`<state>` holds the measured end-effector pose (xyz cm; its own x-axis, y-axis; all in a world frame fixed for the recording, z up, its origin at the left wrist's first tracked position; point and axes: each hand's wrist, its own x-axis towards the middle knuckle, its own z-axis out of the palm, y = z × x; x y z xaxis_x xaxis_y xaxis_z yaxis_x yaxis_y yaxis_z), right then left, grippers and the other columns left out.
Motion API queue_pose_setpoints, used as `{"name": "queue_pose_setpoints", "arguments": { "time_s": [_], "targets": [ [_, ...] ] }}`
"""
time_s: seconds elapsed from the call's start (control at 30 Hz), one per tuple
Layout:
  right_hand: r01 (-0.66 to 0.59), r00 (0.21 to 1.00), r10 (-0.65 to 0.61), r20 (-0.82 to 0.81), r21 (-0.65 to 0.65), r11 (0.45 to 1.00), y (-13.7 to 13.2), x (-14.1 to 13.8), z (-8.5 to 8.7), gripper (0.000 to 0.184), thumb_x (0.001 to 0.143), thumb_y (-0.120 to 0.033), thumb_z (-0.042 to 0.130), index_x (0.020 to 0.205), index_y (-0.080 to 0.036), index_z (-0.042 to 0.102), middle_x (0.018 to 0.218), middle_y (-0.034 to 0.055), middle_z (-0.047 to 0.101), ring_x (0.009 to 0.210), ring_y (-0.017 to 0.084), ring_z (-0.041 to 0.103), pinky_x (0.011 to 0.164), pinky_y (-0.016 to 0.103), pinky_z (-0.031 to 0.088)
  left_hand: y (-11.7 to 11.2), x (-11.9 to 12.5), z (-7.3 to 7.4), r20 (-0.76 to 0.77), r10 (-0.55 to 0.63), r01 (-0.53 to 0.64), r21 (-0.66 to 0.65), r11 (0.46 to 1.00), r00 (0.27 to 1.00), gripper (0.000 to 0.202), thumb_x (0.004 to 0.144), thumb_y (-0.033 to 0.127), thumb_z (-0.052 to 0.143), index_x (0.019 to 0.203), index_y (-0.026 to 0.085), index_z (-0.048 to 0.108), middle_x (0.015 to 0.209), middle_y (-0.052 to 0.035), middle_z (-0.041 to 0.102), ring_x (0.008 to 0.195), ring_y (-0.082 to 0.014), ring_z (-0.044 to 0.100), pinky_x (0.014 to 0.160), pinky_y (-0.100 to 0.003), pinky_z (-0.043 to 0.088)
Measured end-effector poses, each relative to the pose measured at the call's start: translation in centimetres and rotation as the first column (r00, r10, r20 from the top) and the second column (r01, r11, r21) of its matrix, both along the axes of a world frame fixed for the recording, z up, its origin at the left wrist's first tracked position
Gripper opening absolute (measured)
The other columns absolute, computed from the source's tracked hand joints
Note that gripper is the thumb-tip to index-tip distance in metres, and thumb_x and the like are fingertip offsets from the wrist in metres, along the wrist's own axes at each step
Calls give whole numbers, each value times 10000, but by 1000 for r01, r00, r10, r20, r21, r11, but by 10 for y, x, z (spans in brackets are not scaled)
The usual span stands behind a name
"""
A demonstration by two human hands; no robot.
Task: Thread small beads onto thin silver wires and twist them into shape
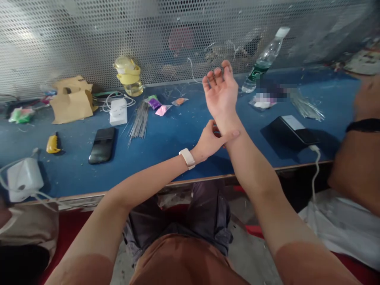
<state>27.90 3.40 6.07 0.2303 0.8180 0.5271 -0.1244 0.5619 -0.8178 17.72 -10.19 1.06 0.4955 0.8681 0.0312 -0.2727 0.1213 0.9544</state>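
Note:
My left hand (209, 140) is wrapped round my right wrist (230, 128), thumb lying across its inner side and the other fingers partly hidden behind it. A pale band (187, 158) circles my left wrist. Raised above the blue table (166, 138), my right hand (221, 93) faces palm up with nothing in it, its fingers apart and loosely bent. Left of my hands lie a bundle of thin wires (139, 120), a purple packet (154, 103) and a pink packet (162, 110). A small orange packet (180, 101) is just beyond them.
A black phone (102, 145), white box (118, 111), yellow-lidded bottle (132, 79) and brown paper (73, 107) lie to the left. On the right are a tilted water bottle (264, 63) and a black device (292, 130) with a cable. A co-worker's arm (353, 166) is at far right.

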Motion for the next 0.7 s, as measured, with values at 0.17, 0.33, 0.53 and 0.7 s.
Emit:
{"name": "queue_pose_setpoints", "arguments": {
  "time_s": [0.17,0.33,0.53,0.7],
  "targets": [
    [-79,975,76,-208,-4,997,5,4,-6,483,1033,-805,582,1068,-324,548,923,1,521,1165,196,619,856,352,549,-4,0,-2,-141,26,-24,19,1000,990,568,897,586,944,898,227,503,822,10,638,685,-108,620,677,-302,555],
    [-76,983,78,-167,19,997,3,3,-4,502,1071,-815,547,1101,-316,502,940,-30,510,1102,123,648,856,302,559,-10,-1,1,-97,127,-123,43,991,987,532,879,419,997,1066,223,539,1045,-19,694,801,-100,678,728,-268,580],
    [37,989,-46,138,71,997,-2,1,-2,599,921,-947,628,1100,-377,667,998,53,699,1104,301,752,834,438,655,-10,0,-2,-121,-35,36,8,999,992,454,1006,485,861,936,220,500,846,26,651,678,-86,677,691,-261,616],
    [-14,973,0,229,57,998,0,-2,-9,659,876,-994,612,1101,-379,688,966,56,717,1015,289,753,800,433,674,-7,-1,6,-108,4,-9,-37,999,994,425,1011,327,869,1090,239,460,1030,-7,682,786,-101,728,717,-263,653]
  ]
}}
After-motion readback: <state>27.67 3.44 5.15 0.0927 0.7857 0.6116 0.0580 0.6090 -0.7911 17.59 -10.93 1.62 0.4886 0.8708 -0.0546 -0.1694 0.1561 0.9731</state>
